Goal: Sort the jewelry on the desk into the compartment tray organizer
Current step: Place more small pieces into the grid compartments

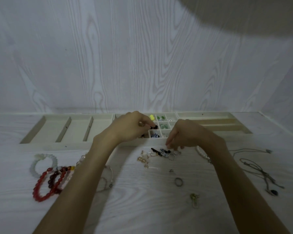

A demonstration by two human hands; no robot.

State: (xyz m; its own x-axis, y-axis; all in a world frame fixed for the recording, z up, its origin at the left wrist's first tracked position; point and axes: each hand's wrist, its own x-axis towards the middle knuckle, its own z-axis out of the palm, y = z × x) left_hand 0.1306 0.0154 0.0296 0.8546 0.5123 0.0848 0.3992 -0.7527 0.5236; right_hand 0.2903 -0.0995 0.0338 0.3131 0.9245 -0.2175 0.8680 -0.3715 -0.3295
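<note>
Over the small square cells in the middle of the tray [98, 146], the left hand [130, 126] is held with its fingers curled, and a small dark piece [154, 127] is pinched at the fingertips; a glint of gold also shows under the fingers. Just in front of the tray's near rim, the right hand [184, 134] is lowered onto the pile of earrings [161, 152] on the desk [142, 208], its fingertips drawn together as if one piece were being picked out, though it cannot be told whether anything is gripped yet.

Several cells are already filled: yellow beads [151, 117], green beads [160, 118] and a blue-and-white piece [154, 135] can be seen. A matching blue-and-white piece lies in the pile beside a black one.

The step in hand appears to be the setting of a small dark earring into a cell. It would be done well if the piece were lowered right into the cell before release, so that it does not bounce into a neighbouring one. Its partner is best looked for in the pile, so that pairs are kept together. The tangled pile should be teased apart gently, one piece at a time, since hooks may catch on each other.

Left on the desk are the red bead bracelets [46, 184], a pale green bracelet [41, 163], a ring [178, 181] and thin chains [259, 173]; the long left compartments seem suited to the bracelets.
</note>
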